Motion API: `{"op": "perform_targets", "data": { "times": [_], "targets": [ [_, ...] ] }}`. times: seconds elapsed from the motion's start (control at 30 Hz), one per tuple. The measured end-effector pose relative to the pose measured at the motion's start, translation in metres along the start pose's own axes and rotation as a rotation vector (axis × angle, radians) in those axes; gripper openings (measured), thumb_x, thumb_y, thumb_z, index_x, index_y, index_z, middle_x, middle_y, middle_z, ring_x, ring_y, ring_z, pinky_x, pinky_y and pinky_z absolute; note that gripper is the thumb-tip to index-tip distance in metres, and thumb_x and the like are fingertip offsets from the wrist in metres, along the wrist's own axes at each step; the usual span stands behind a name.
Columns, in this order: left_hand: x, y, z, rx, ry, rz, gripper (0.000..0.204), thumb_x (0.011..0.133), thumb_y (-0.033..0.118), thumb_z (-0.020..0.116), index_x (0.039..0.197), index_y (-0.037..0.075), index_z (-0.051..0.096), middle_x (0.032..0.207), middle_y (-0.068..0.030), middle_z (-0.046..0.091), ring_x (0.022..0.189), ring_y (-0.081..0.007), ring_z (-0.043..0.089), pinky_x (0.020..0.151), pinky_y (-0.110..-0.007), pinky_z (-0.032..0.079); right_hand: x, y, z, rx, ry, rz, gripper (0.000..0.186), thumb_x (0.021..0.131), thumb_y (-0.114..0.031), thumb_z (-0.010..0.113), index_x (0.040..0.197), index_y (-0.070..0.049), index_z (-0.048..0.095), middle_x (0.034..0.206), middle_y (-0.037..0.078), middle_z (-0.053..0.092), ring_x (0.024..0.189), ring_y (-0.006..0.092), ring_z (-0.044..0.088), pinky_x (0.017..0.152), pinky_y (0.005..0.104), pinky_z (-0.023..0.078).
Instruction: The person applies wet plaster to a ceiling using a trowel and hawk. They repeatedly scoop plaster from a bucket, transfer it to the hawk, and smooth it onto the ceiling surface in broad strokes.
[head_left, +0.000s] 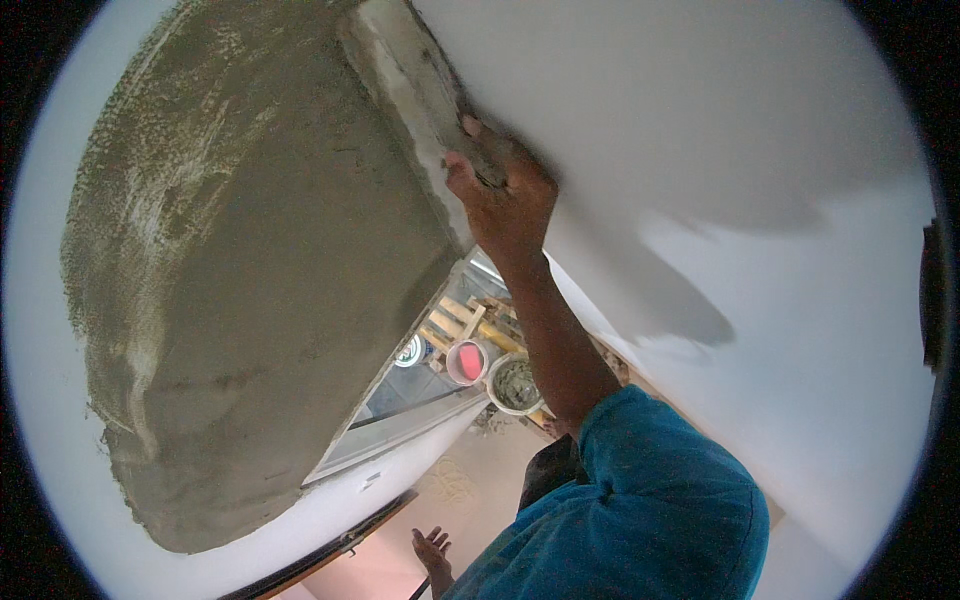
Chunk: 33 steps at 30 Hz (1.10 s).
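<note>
A broad patch of wet grey mortar (290,240) covers the surface at the left. Along its upper right edge lies a long, flat plastering tool (425,85), smeared with mortar. My right hand (510,200), raised on an outstretched arm, is closed around the near end of this tool; its exact kind is unclear. Low in the view, my left hand (432,548) is held out with fingers spread and nothing in it. That hand is well apart from the mortar.
Far below stand a bucket of mortar (516,386), a pale bucket (453,366) with a pink item inside and a white tub (410,351). Wooden slats (455,312) lie beside them. A smooth white surface (700,130) borders the tool on the right; a pale ledge (400,432) runs under the mortar.
</note>
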<state>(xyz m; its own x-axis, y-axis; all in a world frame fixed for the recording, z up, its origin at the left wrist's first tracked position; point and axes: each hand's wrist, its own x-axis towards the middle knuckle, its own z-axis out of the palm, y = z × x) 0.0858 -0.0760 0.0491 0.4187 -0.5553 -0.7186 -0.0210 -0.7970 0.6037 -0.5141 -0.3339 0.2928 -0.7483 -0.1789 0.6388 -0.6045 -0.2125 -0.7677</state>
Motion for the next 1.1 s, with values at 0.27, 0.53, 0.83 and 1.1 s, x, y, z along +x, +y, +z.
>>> {"op": "perform_targets", "data": {
  "times": [0.27, 0.53, 0.83, 1.1],
  "targets": [
    [0.003, -0.020, -0.016, 0.005, 0.019, -0.044, 0.080, 0.085, 0.069, 0.043, 0.139, 0.012, 0.024, 0.111, -0.0193, 0.056, 0.086, -0.0326, 0.058, 0.069, -0.042, 0.048, 0.024, -0.020, 0.003, 0.006, -0.209, 0.033, 0.038, 0.075, -0.025, 0.075, 0.109, -0.010, 0.066, 0.084, 0.013, 0.068, 0.078, 0.0208, 0.066, 0.071, 0.0347, 0.052],
    [0.001, 0.012, 0.013, -0.019, -0.030, 0.119, 0.081, 0.086, 0.065, 0.046, 0.139, 0.009, 0.021, 0.104, -0.0208, 0.061, 0.079, -0.0268, 0.063, 0.060, -0.037, 0.049, -0.055, -0.075, 0.008, 0.493, -0.625, -0.077, 0.041, 0.074, -0.028, 0.076, 0.110, -0.010, 0.065, 0.078, 0.011, 0.067, 0.066, 0.0214, 0.066, 0.063, 0.0331, 0.054],
    [0.004, 0.004, 0.008, 0.000, 0.009, 0.041, 0.076, 0.087, 0.065, 0.044, 0.139, 0.013, 0.023, 0.104, -0.0208, 0.061, 0.076, -0.0284, 0.063, 0.057, -0.037, 0.049, -0.005, -0.003, 0.000, 0.086, 0.045, 0.031, 0.038, 0.070, -0.010, 0.074, 0.107, -0.007, 0.065, 0.083, 0.011, 0.068, 0.076, 0.0170, 0.066, 0.072, 0.0298, 0.052],
    [-0.012, 0.008, 0.002, 0.008, 0.025, 0.006, 0.078, 0.085, 0.068, 0.044, 0.136, 0.011, 0.024, 0.103, -0.0212, 0.061, 0.079, -0.0290, 0.062, 0.061, -0.038, 0.048, 0.022, -0.002, 0.023, 0.020, 0.042, -0.112, 0.038, 0.071, -0.020, 0.077, 0.105, -0.008, 0.065, 0.083, 0.010, 0.066, 0.073, 0.0221, 0.065, 0.070, 0.0334, 0.051]
  ]
}}
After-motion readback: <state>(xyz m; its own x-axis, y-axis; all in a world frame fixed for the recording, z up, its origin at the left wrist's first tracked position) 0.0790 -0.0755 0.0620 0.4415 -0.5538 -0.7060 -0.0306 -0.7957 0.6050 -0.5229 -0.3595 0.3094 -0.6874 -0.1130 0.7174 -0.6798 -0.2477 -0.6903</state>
